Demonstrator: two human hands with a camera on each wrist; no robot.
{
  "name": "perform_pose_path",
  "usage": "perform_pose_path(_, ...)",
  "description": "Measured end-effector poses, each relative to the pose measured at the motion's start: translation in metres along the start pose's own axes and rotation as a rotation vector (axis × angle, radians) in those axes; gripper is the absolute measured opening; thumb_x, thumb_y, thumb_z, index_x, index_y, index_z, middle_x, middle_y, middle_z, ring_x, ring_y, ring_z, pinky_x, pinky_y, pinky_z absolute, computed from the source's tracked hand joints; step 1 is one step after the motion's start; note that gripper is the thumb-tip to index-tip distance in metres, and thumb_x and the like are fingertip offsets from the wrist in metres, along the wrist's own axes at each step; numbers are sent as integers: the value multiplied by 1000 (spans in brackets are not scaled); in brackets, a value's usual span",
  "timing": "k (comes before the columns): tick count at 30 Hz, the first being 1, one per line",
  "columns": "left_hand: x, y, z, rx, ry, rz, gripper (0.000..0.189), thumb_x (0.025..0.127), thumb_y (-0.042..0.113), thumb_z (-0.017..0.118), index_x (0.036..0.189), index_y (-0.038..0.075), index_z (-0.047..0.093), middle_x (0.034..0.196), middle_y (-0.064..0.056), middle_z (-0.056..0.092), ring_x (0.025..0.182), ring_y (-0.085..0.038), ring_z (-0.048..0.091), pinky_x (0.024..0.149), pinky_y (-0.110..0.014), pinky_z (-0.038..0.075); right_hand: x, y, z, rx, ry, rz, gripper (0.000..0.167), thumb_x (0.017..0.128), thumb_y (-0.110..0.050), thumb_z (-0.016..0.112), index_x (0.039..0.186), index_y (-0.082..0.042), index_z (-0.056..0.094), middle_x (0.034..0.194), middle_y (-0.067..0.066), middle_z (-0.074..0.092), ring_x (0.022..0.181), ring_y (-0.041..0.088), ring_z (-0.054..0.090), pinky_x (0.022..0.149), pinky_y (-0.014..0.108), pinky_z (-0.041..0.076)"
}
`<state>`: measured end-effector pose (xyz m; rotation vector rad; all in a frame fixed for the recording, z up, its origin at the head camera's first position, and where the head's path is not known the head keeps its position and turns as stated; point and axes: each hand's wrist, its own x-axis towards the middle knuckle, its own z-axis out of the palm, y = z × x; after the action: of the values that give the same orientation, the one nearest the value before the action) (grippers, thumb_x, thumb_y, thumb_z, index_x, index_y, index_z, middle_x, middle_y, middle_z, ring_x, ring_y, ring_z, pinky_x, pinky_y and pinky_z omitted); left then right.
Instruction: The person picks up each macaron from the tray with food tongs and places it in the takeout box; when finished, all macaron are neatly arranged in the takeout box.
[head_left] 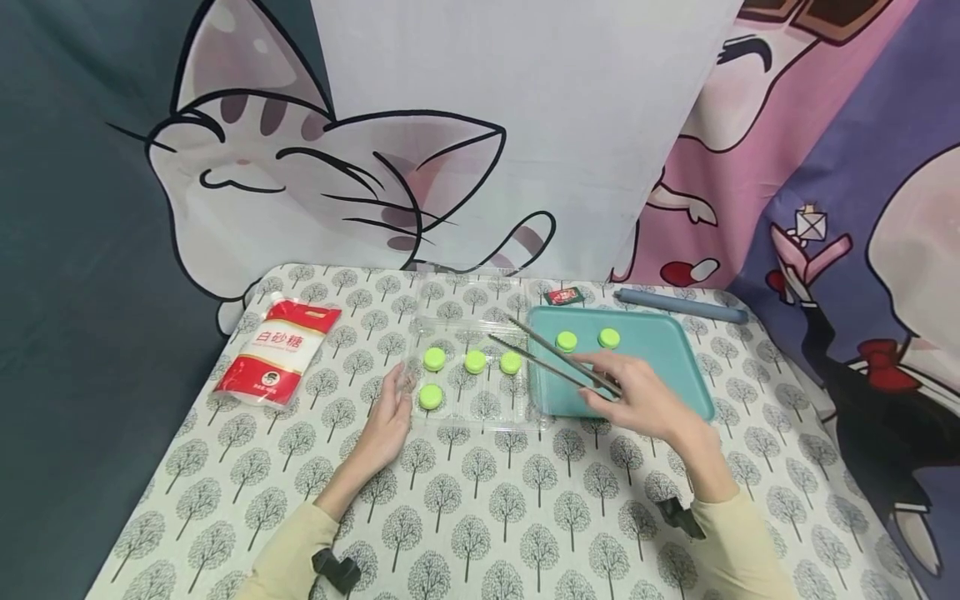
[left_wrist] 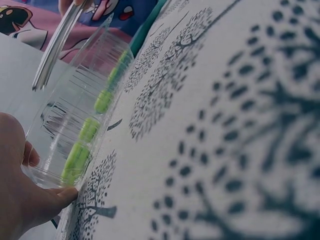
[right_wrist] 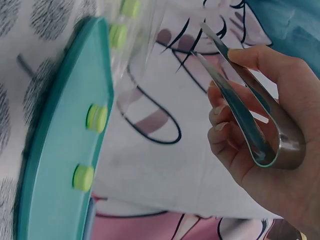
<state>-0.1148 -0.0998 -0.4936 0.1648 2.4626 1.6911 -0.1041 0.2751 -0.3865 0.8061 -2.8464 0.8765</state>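
Note:
My right hand [head_left: 630, 396] grips metal tongs [right_wrist: 245, 105]. Their two arms stand apart with nothing between the tips, over the right part of a clear plastic box [head_left: 480, 417]. The left hand [head_left: 388, 417] holds that box by its left side, thumb [left_wrist: 62, 196] low at the wall and a fingertip showing at the far side. Inside the box lie several light green macarons: three in a back row, with one macaron [head_left: 431, 397] in front at the left. Two more macarons, a left one [head_left: 566, 341] and a right one [head_left: 609, 337], sit on a teal tray [head_left: 660, 392].
At the left lies a red and white sugar bag [head_left: 277, 354] with a spout. Behind the tray are a small dark green and red packet [head_left: 564, 296] and a grey-blue rod [head_left: 682, 305]. A tree-print cloth [head_left: 480, 517] covers the table, and printed curtains hang behind it.

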Motion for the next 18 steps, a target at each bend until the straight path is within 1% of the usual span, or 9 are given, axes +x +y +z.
perform_pose_path(2, 0, 0, 0, 0, 0, -1, 60, 109, 16, 34, 162, 6, 9, 163, -25, 29, 152, -40, 27, 127, -57, 15, -6, 4, -4, -26, 40, -10, 50, 87, -11, 76, 135, -5, 62, 95, 2, 70, 74, 8, 57, 59, 23, 53)
perform_pose_path(4, 0, 0, 0, 3, 2, -1, 60, 109, 16, 34, 162, 6, 9, 163, -25, 28, 152, -41, 27, 127, -58, 15, -11, 9, -7, -52, 82, -17, 50, 86, -11, 76, 134, -4, 63, 96, 4, 70, 73, 7, 56, 59, 22, 52)
perform_pose_path(8, 0, 0, -1, 9, 4, 3, 60, 108, 16, 35, 162, 6, 10, 163, -26, 28, 152, -41, 27, 127, -58, 16, -20, 17, -13, -85, 153, -2, 50, 84, -9, 77, 133, -4, 64, 93, 3, 69, 71, 6, 55, 57, 22, 51)
perform_pose_path(11, -1, 0, -1, 10, 4, 2, 60, 108, 16, 35, 162, 6, 10, 163, -26, 28, 152, -41, 27, 127, -58, 16, -27, 24, -16, -121, 204, 34, 50, 84, -9, 77, 132, -4, 65, 87, 0, 67, 68, 7, 53, 56, 22, 49)
perform_pose_path(14, -1, 0, -1, 11, 2, 2, 60, 108, 16, 35, 162, 6, 10, 163, -26, 30, 152, -41, 27, 127, -59, 16, -34, 32, -19, -154, 241, 84, 49, 83, -9, 77, 130, -4, 65, 81, 1, 64, 64, 7, 49, 56, 22, 45)
perform_pose_path(18, -1, 0, 0, 13, 4, 5, 60, 109, 16, 34, 162, 6, 10, 162, -26, 31, 151, -42, 28, 126, -60, 16, -44, 42, -20, -170, 235, 169, 50, 85, -12, 76, 132, -1, 63, 81, 5, 63, 64, 11, 50, 55, 23, 44)
